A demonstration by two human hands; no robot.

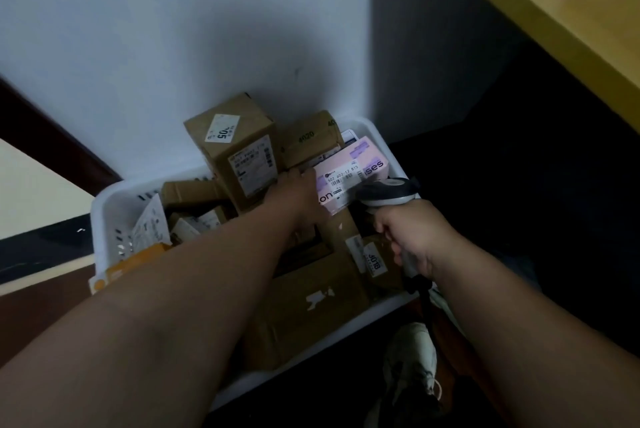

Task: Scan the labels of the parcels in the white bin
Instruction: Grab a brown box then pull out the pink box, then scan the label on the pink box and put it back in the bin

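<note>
Pink parcel (349, 175) in left grip (294, 192), scanner (389, 194) clenched in right grip (412, 233)

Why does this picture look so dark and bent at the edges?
Head view: dim room light leaves the right side nearly black; a big soft shadow falls on the wall above the bin. The wide lens stretches the forearms at the bottom. The pink box label is readable; the smaller labels blur. The scanner in the right hand is a little soft.
</note>
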